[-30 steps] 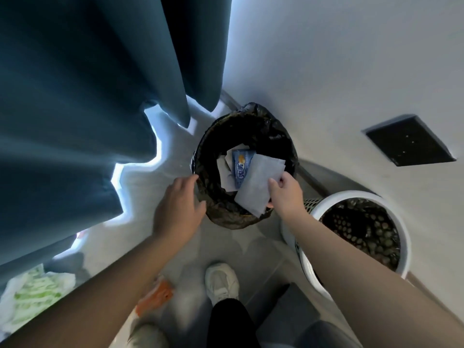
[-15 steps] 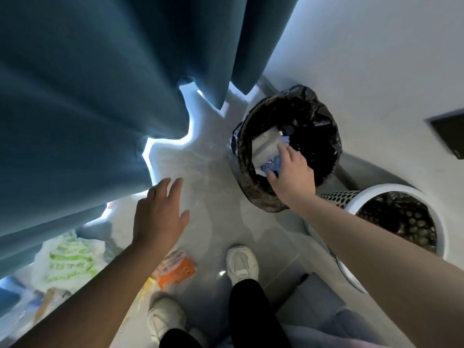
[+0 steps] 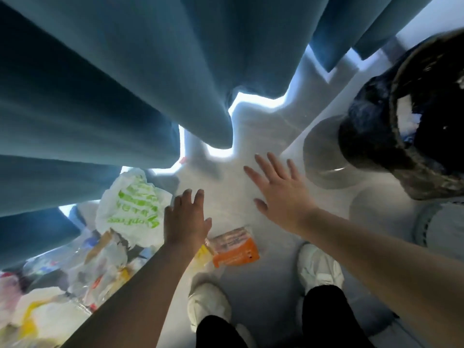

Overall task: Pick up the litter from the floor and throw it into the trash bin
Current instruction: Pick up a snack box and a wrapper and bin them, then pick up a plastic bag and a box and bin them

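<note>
The trash bin (image 3: 371, 136), lined with a black bag, stands at the right edge with paper scraps inside. An orange and clear wrapper (image 3: 234, 247) lies on the grey floor just in front of my shoes. My left hand (image 3: 187, 219) hovers above and left of it, fingers loosely apart, holding nothing. My right hand (image 3: 278, 189) is spread flat over the bare floor between the wrapper and the bin, empty. A white plastic bag with green print (image 3: 133, 207) and a heap of mixed wrappers (image 3: 75, 272) lie at the lower left.
Dark teal curtains (image 3: 150, 71) hang across the top and left, their hems close above the litter. A white perforated basket (image 3: 437, 227) stands at the right beside the bin. My two white shoes (image 3: 319, 267) stand on the floor at the bottom centre.
My right hand has left the bin, empty, and swung left over the floor. The view has turned left, bringing the litter heap in and pushing the bin to the right edge.
</note>
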A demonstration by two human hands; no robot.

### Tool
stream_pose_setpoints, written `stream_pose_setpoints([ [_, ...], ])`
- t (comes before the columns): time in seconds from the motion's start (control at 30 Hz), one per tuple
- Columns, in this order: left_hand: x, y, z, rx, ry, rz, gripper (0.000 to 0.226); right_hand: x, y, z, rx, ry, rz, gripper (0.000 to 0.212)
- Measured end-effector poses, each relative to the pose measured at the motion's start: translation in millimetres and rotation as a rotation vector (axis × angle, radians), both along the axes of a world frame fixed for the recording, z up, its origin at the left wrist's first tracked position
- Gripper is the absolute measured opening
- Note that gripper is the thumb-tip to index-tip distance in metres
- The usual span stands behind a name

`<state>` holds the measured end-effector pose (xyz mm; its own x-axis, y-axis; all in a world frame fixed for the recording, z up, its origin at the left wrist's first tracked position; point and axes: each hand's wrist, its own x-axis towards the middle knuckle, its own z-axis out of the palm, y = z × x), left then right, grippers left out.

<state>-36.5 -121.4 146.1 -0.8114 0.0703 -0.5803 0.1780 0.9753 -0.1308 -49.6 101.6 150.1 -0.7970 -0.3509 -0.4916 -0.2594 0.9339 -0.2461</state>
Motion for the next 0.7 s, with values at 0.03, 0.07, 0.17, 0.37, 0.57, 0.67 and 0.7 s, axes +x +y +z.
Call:
stream_pose_setpoints([
  [0.03,2.8,-10.3,-17.3,-0.011,0.0,0.015,0.069,2.4,-11.5,-20.3,0.012,-0.004,0.023,0.069],
  [0.07,5.1,-18.9,-33.5,-0.02,0.003,0.029,0.069,4.8,-21.9,-39.2,0.022,-0.006,0.048,0.069],
  [0.17,9.1,-37.1,-76.6,-0.034,0.012,0.042,0.065,9.8,-47.2,-86.8,0.036,0.004,0.114,0.069],
  [0.37,-19.2,-53.8,-142.5,0.006,0.117,0.067,0.059,-1.6,-76.3,-145.7,0.006,0.084,0.192,0.067],
  [0.57,-66.8,-49.4,-182.5,0.065,0.178,0.132,0.061,-16.5,-82.0,-185.1,-0.032,0.159,0.207,0.063],
  [0.67,-74.7,-46.6,-185.9,0.083,0.155,0.174,0.064,-10.9,-81.0,-194.0,-0.054,0.181,0.214,0.057],
  [0.7,-74.3,-46.1,-185.7,0.098,0.156,0.19,0.064,-8.9,-80.1,-194.4,-0.066,0.19,0.217,0.056],
])
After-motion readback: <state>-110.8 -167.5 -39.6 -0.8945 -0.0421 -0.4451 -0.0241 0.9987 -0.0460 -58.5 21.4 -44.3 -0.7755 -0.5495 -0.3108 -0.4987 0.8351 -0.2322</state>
